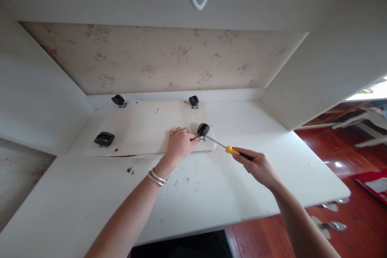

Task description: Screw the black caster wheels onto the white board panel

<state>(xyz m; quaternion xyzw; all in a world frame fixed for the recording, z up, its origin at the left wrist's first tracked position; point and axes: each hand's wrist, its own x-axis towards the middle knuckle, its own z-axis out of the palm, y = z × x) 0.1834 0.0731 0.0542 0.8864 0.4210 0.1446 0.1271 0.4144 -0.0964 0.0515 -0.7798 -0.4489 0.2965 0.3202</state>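
Observation:
A white board lies on the white desk with a black caster at its near right corner. My left hand rests on the board, fingers curled and fingertips against that caster's metal plate. Any small screw there is hidden. In my right hand is a screwdriver with a yellow and black handle. Its shaft points left, and the tip reaches the caster's base. More casters stand at the other corners: far right, far left and near left.
Several small dark screws lie on the desk before the board. Side panels and a floral-papered back wall enclose the desk. A white cable hangs overhead. On the right, a red wooden floor shows.

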